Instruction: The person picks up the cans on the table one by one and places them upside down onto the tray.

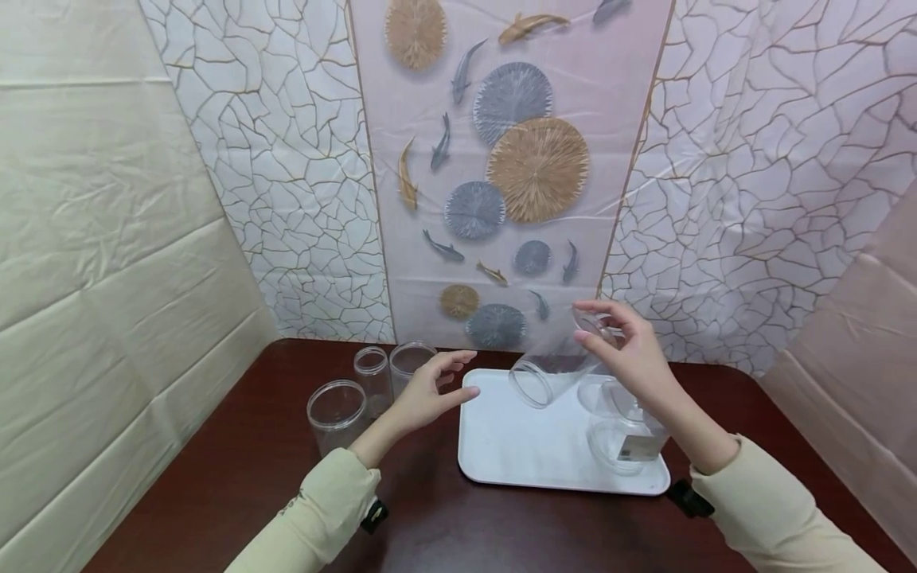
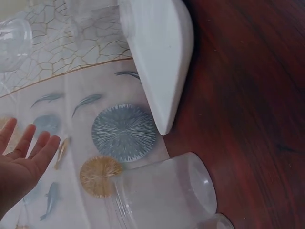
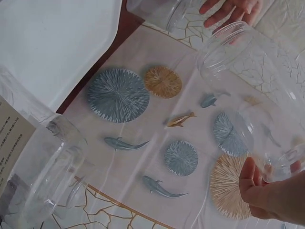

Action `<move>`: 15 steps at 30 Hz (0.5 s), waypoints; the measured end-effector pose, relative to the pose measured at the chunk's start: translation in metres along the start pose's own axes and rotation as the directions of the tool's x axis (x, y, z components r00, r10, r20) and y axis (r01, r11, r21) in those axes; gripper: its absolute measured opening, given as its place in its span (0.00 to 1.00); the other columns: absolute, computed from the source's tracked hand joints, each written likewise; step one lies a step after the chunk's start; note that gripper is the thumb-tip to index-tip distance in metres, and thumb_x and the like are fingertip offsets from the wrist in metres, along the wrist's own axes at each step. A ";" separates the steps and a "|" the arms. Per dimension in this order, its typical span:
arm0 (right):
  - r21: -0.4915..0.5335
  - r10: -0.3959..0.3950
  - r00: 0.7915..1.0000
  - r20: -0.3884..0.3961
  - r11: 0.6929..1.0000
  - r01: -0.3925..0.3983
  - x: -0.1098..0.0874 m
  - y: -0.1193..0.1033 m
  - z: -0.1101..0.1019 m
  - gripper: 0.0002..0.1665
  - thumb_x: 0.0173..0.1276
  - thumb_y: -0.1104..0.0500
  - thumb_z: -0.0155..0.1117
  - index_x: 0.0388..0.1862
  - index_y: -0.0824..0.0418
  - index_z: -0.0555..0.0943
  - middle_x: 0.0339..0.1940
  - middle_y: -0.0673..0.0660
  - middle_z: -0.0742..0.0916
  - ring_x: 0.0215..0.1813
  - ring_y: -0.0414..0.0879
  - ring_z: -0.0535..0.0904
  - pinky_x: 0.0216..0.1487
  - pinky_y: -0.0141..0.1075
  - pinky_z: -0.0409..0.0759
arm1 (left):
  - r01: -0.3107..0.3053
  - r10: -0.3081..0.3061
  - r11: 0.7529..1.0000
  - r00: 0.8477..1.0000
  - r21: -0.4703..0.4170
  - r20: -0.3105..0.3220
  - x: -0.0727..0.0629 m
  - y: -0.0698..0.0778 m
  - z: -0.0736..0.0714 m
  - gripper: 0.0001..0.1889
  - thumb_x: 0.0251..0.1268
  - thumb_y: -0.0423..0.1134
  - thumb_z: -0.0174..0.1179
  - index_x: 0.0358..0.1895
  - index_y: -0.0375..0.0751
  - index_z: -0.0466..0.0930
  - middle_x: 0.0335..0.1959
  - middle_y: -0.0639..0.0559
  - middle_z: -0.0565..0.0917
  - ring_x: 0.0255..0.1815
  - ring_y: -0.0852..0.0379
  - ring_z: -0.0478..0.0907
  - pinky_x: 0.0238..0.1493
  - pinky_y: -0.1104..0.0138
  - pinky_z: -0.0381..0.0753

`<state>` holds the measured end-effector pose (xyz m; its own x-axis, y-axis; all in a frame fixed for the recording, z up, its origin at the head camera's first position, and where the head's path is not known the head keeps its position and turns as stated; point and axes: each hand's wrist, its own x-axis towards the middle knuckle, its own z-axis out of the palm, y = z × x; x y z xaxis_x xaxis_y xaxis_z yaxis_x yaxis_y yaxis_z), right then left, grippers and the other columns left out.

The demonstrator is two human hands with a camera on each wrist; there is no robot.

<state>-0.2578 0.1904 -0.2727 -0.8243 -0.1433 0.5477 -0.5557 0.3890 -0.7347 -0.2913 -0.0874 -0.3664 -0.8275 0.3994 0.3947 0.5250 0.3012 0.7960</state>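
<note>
My right hand (image 1: 634, 358) grips a clear plastic jar (image 1: 559, 368) by its closed end above the white tray (image 1: 516, 450). The jar tilts, its rimmed mouth pointing down and left. In the right wrist view, the thumb and fingers (image 3: 250, 179) pinch the base of this jar (image 3: 271, 76). My left hand (image 1: 430, 391) holds nothing; its fingers are spread, between the tray and several clear jars at the left. Those are a wide jar (image 1: 337, 410), a narrow jar (image 1: 372, 370) and another jar (image 1: 410, 362) partly behind that hand.
On the right side of the tray stands a clear container with a printed label (image 1: 640, 448), beside another clear vessel (image 1: 602, 395). The dark red-brown table (image 1: 458, 533) meets a patterned cloth backdrop (image 1: 308, 263) at the back.
</note>
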 end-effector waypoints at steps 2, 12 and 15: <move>-0.013 0.011 1.000 -0.003 1.000 -0.012 0.001 0.000 0.001 0.21 0.64 0.63 0.62 0.56 0.67 0.76 0.47 0.35 0.76 0.43 0.33 0.70 0.41 0.18 0.73 | -0.010 0.008 0.999 0.999 0.050 0.039 -0.001 -0.002 0.002 0.29 0.59 0.36 0.64 0.64 0.36 0.68 0.62 0.40 0.71 0.63 0.43 0.68 0.63 0.47 0.69; -0.100 0.075 0.997 0.016 0.992 -0.073 0.011 -0.003 0.002 0.22 0.65 0.59 0.63 0.57 0.64 0.76 0.54 0.60 0.77 0.43 0.34 0.68 0.41 0.17 0.72 | 0.045 -0.111 0.961 0.966 0.271 0.232 -0.005 -0.010 0.010 0.50 0.52 0.48 0.70 0.74 0.40 0.48 0.75 0.37 0.53 0.76 0.42 0.47 0.71 0.46 0.54; -0.103 0.064 0.998 0.020 0.993 -0.061 0.013 -0.002 0.001 0.22 0.65 0.60 0.62 0.56 0.65 0.76 0.54 0.61 0.78 0.42 0.34 0.69 0.40 0.18 0.72 | 0.053 -0.134 0.946 0.962 0.319 0.238 -0.006 -0.013 0.012 0.54 0.48 0.50 0.72 0.75 0.42 0.46 0.76 0.39 0.50 0.77 0.40 0.44 0.72 0.45 0.52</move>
<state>-0.2677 0.1864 -0.2646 -0.8600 -0.1360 0.4919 -0.4901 0.4887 -0.7218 -0.2912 -0.0835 -0.3848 -0.8192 0.5495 0.1639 0.5163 0.5824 0.6279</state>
